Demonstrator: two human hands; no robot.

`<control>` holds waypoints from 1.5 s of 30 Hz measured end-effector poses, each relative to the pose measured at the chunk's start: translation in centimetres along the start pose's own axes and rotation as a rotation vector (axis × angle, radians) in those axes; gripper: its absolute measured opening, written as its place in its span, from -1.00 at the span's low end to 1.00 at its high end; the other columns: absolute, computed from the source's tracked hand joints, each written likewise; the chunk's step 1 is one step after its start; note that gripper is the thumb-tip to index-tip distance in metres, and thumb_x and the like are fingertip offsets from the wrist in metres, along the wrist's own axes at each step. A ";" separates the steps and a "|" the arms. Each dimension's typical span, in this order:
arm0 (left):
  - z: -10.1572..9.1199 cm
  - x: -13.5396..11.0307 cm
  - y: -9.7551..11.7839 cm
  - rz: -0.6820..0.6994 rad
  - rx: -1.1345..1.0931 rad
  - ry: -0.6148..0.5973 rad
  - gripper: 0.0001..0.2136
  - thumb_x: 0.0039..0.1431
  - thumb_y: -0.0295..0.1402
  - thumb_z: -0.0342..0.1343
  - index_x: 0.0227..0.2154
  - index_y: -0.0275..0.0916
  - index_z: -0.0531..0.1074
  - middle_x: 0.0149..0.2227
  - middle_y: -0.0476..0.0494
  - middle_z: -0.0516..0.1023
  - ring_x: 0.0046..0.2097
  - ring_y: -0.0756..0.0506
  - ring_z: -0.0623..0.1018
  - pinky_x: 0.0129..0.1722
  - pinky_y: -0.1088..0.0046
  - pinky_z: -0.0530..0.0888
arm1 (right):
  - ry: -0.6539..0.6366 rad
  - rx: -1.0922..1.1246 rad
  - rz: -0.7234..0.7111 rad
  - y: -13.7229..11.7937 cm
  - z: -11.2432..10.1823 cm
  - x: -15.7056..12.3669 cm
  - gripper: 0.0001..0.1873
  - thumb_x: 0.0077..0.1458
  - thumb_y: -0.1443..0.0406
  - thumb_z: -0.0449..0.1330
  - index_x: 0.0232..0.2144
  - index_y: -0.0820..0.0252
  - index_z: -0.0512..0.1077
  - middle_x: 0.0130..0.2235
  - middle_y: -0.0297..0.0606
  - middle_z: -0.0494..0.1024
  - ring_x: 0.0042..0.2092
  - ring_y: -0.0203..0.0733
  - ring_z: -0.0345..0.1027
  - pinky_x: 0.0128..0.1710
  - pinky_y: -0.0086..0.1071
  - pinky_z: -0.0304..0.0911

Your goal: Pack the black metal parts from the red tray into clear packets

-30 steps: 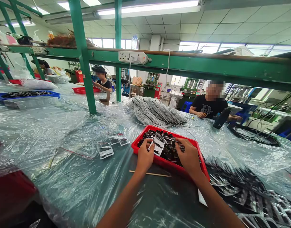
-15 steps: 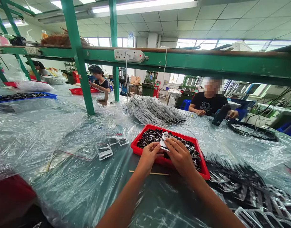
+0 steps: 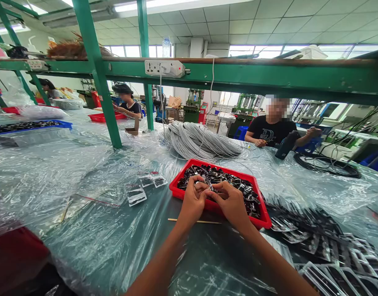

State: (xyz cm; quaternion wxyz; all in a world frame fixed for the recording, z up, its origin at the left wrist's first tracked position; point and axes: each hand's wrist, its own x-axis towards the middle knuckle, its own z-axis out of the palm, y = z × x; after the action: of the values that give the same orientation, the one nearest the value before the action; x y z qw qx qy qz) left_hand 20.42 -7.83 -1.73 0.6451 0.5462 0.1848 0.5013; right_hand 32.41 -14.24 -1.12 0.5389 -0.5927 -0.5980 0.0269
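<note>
Lying at centre left of the frame, three flat packets (image 3: pixel 135 195) with dark strips sit where they were half a second ago. Toward the middle, the left hand (image 3: pixel 193 201) curls its fingers and pinches a small packet (image 3: pixel 209 186) just above the red tray (image 3: pixel 175 192). Below, a thin stick (image 3: pixel 209 222) passes behind the left forearm, partly hidden. The small packet showed a broad white face half a second ago; now it looks like a narrow, glossy bit of clear film and black (most of it is tucked behind fingers), and its ends and contents cannot be made out. The right hand (image 3: pixel 232 201), spread across it earlier, now pinches its right side between thumb and forefinger. Black pieces (image 3: pixel 252 197), shiny and jumbled, fill the tray, whose near rim the hands partly cover. At lower right, a pile of black strips in clear sleeves (image 3: pixel 321 238) runs off the frame's edge.
</note>
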 end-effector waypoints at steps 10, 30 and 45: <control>-3.2 2.3 0.0 -0.014 0.333 0.349 -0.80 0.05 -0.29 0.14 -0.28 -0.20 0.29 -0.46 0.02 0.44 -0.42 -0.02 0.49 -0.34 0.43 0.45 | 0.130 -0.109 -0.053 1.9 -2.7 1.7 -0.74 0.25 0.19 0.10 -0.24 0.13 0.58 -0.21 -0.20 0.64 -0.19 -0.09 0.53 -0.14 -0.20 0.45; -6.7 4.0 1.5 0.149 0.762 0.669 -0.68 -0.04 -0.31 0.10 -0.16 -0.23 0.37 -0.22 -0.11 0.38 -0.24 -0.13 0.46 -0.17 0.22 0.48 | -0.449 -0.622 0.071 0.7 -18.7 -11.2 -0.45 -0.12 0.21 0.41 0.00 -0.07 0.52 0.10 -0.16 0.51 0.08 0.06 0.43 -0.04 -0.16 0.42; -8.9 -6.1 -0.9 0.153 1.496 -0.330 -0.75 0.15 -0.23 -0.04 -0.28 -0.18 0.51 -0.13 -0.26 0.53 -0.09 -0.26 0.53 -0.09 0.21 0.45 | -0.201 -0.459 0.022 -2.8 -16.2 -15.6 -0.43 0.06 0.06 0.30 0.11 0.07 0.40 0.01 -0.09 0.56 0.04 0.04 0.44 0.07 -0.11 0.34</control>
State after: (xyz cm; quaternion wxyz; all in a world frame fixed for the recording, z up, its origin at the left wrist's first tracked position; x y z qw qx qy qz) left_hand 11.24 -8.31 -7.43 0.0865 0.9161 0.3376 0.1981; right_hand 37.02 -36.40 -2.01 0.3278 -0.7003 -0.6326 -0.0452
